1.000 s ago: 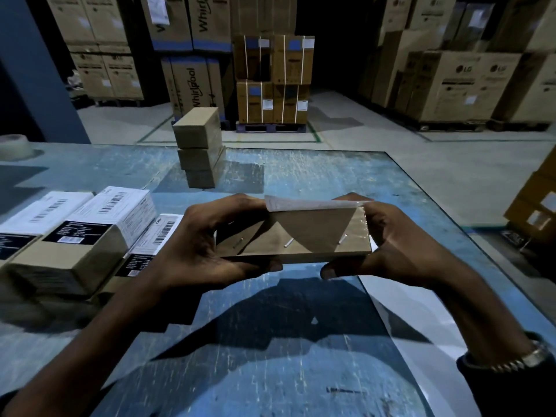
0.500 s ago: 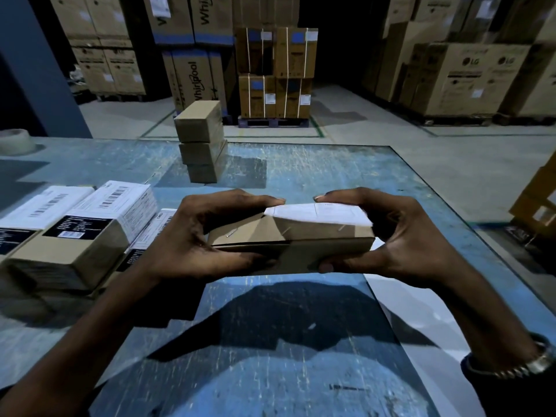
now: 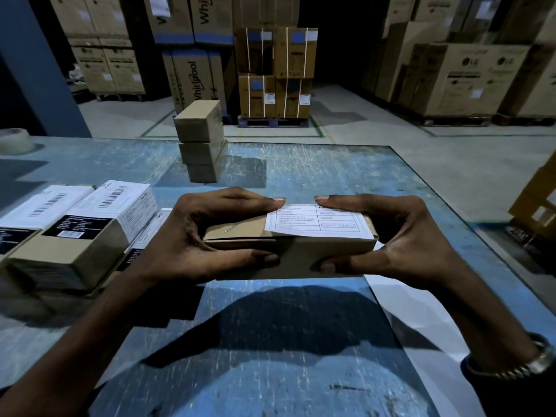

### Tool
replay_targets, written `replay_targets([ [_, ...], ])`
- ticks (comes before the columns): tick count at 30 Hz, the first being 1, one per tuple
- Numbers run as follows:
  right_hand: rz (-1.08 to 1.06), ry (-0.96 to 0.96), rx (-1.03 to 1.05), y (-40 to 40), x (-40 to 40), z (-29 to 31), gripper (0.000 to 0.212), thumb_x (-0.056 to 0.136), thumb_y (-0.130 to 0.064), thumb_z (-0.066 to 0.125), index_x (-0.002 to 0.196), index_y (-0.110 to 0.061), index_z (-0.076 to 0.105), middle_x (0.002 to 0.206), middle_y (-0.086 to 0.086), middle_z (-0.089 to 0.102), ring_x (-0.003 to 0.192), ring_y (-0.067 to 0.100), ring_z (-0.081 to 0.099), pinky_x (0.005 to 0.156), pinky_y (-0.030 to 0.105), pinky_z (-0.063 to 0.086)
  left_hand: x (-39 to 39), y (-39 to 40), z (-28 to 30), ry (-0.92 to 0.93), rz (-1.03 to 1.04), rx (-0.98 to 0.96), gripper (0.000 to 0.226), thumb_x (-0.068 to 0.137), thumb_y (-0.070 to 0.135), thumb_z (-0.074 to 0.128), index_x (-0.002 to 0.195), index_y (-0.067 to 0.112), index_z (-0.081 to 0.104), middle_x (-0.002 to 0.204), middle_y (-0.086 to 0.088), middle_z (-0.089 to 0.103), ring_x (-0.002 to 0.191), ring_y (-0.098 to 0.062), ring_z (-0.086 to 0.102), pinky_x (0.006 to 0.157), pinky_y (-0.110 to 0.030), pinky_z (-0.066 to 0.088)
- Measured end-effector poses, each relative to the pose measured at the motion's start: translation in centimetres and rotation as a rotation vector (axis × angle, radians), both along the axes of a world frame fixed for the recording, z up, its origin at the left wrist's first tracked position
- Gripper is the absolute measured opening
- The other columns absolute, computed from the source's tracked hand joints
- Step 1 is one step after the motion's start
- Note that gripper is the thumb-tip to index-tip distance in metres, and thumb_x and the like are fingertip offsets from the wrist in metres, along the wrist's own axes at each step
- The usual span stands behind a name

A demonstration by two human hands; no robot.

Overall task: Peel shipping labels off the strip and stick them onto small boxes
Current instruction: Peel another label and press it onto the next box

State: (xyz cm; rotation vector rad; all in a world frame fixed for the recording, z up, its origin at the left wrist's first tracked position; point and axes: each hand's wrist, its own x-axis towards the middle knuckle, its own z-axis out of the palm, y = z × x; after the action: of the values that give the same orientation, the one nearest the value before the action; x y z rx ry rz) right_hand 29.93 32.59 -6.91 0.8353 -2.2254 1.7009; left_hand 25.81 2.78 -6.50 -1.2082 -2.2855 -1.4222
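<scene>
- A small box (image 3: 288, 251) is being held above the table (image 3: 301, 176) at frame centre, long axis running 9 to 3 o'clock.
- The left hand (image 3: 210, 239) is being clamped on the 9 o'clock end, thumb under the near face, fingers curled over the top.
- The right hand (image 3: 400, 239) is being clamped on the 3 o'clock end in the same way.
- A label (image 3: 316, 222) is being pressed onto the top face, right half; both index fingertips are lying at its 12 o'clock edge, nearly meeting.
- Its near edge is being left overhanging toward 6 o'clock; judged next: folded down, right thumb being nearer.
- Labelled boxes (image 3: 81, 236) are sitting at 9 o'clock, plain boxes (image 3: 201, 139) stacked at 12.
</scene>
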Motion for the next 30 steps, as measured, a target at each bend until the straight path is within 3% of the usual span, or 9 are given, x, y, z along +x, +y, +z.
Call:
replay_targets([
  [5,0.015,-0.003,-0.037,0.4,-0.4,-0.6,0.067,0.058,-0.004,0.095,0.121,-0.016,0.076,0.123,-0.005,0.080,0.116,0.018,0.077,0.094,0.031,0.064,0.0,0.2,0.0,0.045,-0.009,0.036,0.054,0.075,0.027,0.089,0.126,0.014,0.076,0.123,0.004,0.077,0.117,-0.013,0.073,0.095,-0.021,0.055],
  [12,-0.036,0.060,0.034,0.6,-0.9,-0.8,0.060,0.064,-0.008,0.097,0.121,-0.011,0.078,0.122,0.002,0.079,0.116,0.026,0.076,0.091,0.041,0.065,-0.2,0.5,-0.2,0.196,-0.011,-0.013,0.048,0.085,0.020,0.085,0.129,0.006,0.073,0.138,-0.001,0.071,0.133,-0.015,0.065,0.110,-0.033,0.053],
  [17,-0.030,0.055,0.043,0.6,-1.1,-1.4,0.058,0.064,-0.010,0.097,0.119,-0.010,0.080,0.123,0.004,0.078,0.118,0.029,0.074,0.090,0.044,0.066,-0.6,0.8,-0.5,0.406,0.011,-0.165,0.071,0.078,0.039,0.094,0.136,0.007,0.070,0.143,0.000,0.068,0.134,-0.011,0.063,0.109,-0.033,0.053],
  [20,-0.027,0.050,0.072,0.4,-1.2,-1.5,0.059,0.065,-0.014,0.098,0.121,-0.016,0.080,0.124,0.001,0.077,0.120,0.026,0.073,0.089,0.041,0.066,-0.8,0.7,-0.8,0.392,-0.001,-0.161,0.073,0.080,0.038,0.094,0.140,0.008,0.067,0.146,-0.001,0.065,0.134,-0.008,0.063,0.106,-0.029,0.055],
  [25,-0.035,0.057,0.256,0.9,-1.7,-1.7,0.079,0.074,-0.019,0.100,0.145,-0.029,0.067,0.120,-0.002,0.068,0.112,0.023,0.070,0.081,0.033,0.058,-0.7,1.2,-1.6,0.335,-0.016,-0.149,0.067,0.079,0.030,0.096,0.137,0.008,0.070,0.142,-0.002,0.068,0.130,-0.008,0.065,0.103,-0.027,0.056],
  [27,-0.007,0.076,0.288,0.8,-1.9,-2.0,0.072,0.076,-0.023,0.099,0.141,-0.029,0.070,0.118,0.001,0.066,0.106,0.026,0.068,0.076,0.041,0.057,-0.6,1.3,-1.7,0.299,-0.022,-0.148,0.066,0.078,0.028,0.097,0.136,0.010,0.071,0.140,-0.001,0.069,0.128,-0.007,0.066,0.102,-0.025,0.055],
  [30,0.000,0.094,0.261,0.7,-1.8,-2.2,0.059,0.075,-0.024,0.098,0.131,-0.026,0.077,0.116,0.002,0.068,0.106,0.027,0.069,0.075,0.039,0.059,-0.7,1.3,-1.9,0.243,-0.040,-0.123,0.065,0.077,0.025,0.097,0.134,0.010,0.072,0.139,0.002,0.070,0.127,-0.007,0.068,0.101,-0.027,0.056],
])
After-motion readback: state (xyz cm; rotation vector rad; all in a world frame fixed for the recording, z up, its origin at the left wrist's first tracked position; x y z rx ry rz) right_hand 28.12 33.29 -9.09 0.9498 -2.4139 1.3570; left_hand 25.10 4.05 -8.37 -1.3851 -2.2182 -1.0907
